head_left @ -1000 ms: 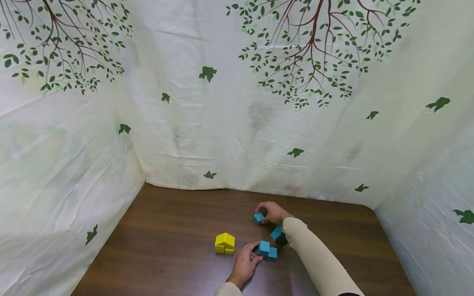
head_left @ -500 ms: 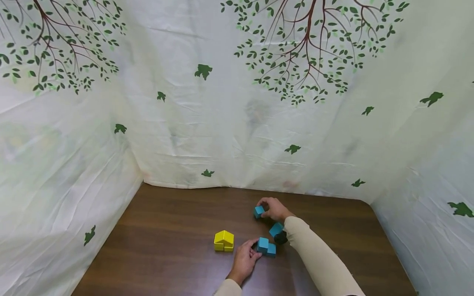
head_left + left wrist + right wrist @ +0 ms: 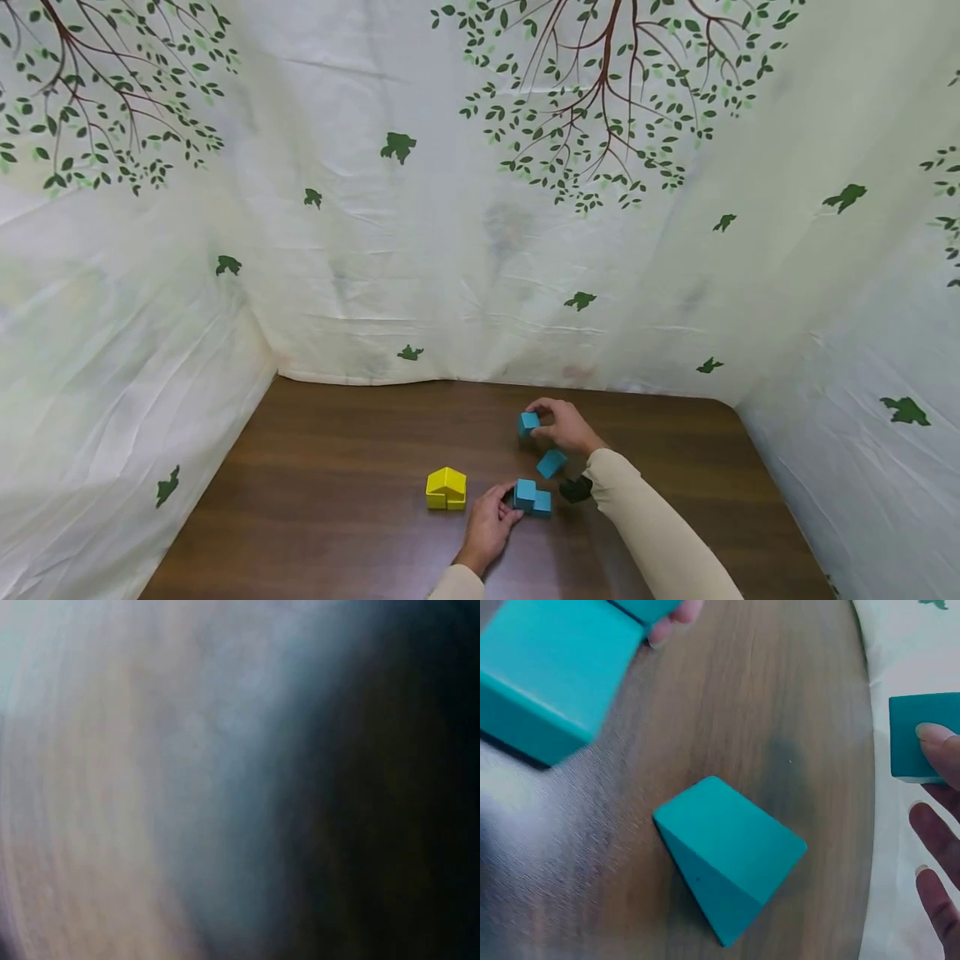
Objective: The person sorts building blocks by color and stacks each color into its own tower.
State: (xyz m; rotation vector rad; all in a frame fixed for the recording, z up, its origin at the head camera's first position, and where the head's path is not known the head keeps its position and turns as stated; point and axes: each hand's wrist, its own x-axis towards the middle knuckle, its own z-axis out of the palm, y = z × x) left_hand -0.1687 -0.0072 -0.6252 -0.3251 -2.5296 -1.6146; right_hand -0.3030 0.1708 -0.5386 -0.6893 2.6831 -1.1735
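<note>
In the head view my right hand (image 3: 566, 427) pinches a blue cube (image 3: 528, 424) between thumb and fingers, towards the back of the table. The right wrist view shows the thumb on that cube (image 3: 907, 742), other fingers spread below. A blue wedge-shaped block (image 3: 552, 463) lies apart on the table, under the right forearm's reach. My left hand (image 3: 487, 527) holds the left one of two adjoining blue blocks (image 3: 524, 493), thumb in front, finger behind; the other block (image 3: 542, 504) sits against its right side. The left wrist view is a blur.
Yellow blocks (image 3: 446, 489) form a small house shape left of the left hand. A dark wrist camera (image 3: 576, 489) hangs under the right wrist. Brown wooden table (image 3: 337, 467); white cloth walls (image 3: 450, 275) with leaf prints enclose its back and sides.
My right hand has moved slightly back and right with the blue cube, away from the other blocks. The left hand stays at its blocks. The head view has shifted a little.
</note>
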